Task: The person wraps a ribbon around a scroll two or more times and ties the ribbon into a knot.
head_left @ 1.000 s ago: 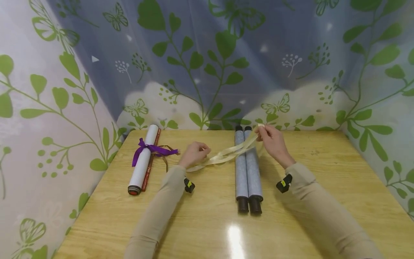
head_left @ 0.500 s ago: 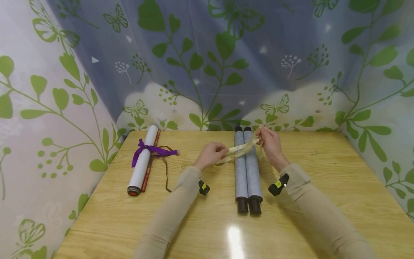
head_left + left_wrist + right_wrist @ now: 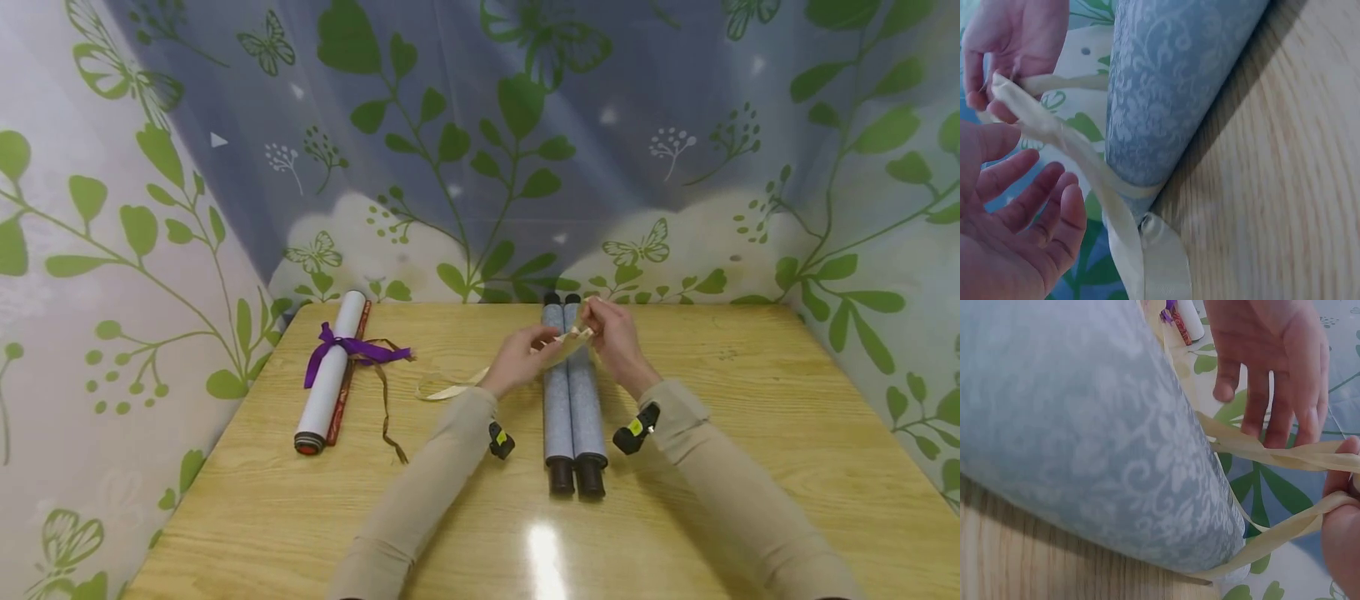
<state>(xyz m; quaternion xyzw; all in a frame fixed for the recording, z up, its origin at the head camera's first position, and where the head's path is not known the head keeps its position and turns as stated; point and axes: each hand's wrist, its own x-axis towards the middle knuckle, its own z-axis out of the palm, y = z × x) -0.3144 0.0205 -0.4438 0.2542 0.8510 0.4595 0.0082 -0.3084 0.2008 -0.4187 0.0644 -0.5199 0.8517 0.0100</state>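
Observation:
Two blue-grey patterned scrolls (image 3: 587,400) with dark end knobs lie side by side on the table. A cream ribbon (image 3: 1079,147) runs around them near their far part, and its loose tail lies to their left in the head view. My right hand (image 3: 615,337) pinches the ribbon just above the right-hand scroll. Beside it, over the left-hand scroll, is my left hand (image 3: 521,358), fingers spread and slightly bent. In the right wrist view, the left hand's fingertips (image 3: 1279,434) are at the ribbon, without a visible grip on it.
At the left of the wooden table (image 3: 712,500) lies a white scroll (image 3: 333,379) tied with a purple ribbon (image 3: 367,350). A thin red patterned roll (image 3: 341,412) rests against it. A brown cord (image 3: 386,408) trails toward the front. A patterned curtain (image 3: 450,208) hangs behind the table.
My left hand has moved right, over the scrolls and close to the right hand. The right hand has come slightly left and down with the ribbon. The scrolls have stayed in place.

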